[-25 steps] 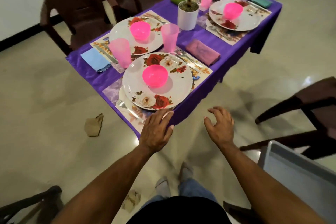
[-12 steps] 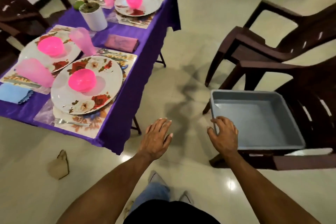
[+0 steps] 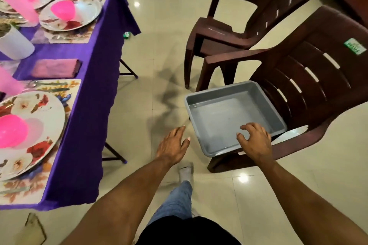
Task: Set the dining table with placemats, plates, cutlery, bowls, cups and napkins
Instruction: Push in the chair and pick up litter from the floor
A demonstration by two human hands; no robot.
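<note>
The table with its purple cloth (image 3: 93, 77) stands at the left. On it lie floral placemats (image 3: 65, 87), floral plates (image 3: 37, 123) carrying pink bowls (image 3: 12, 133), pink cups (image 3: 22, 4), cutlery (image 3: 49, 84) and folded napkins (image 3: 55, 68). A grey tray (image 3: 229, 117) with nothing in it sits on a brown chair at the right. My right hand (image 3: 254, 141) hovers over the tray's near corner, fingers spread and holding nothing. My left hand (image 3: 173, 145) hangs flat and relaxed over the floor, left of the tray.
Two brown plastic chairs (image 3: 310, 77) stand at the right, the nearer one bearing the tray. A white plant pot (image 3: 14, 43) sits on the table. A scrap of brown card (image 3: 34, 228) lies on the floor at lower left. My foot (image 3: 186, 171) is on the tiles.
The view has swung right, away from the table. Both hands have moved toward the chair, and my right hand has gone from the tray's left rim to over its near corner.
</note>
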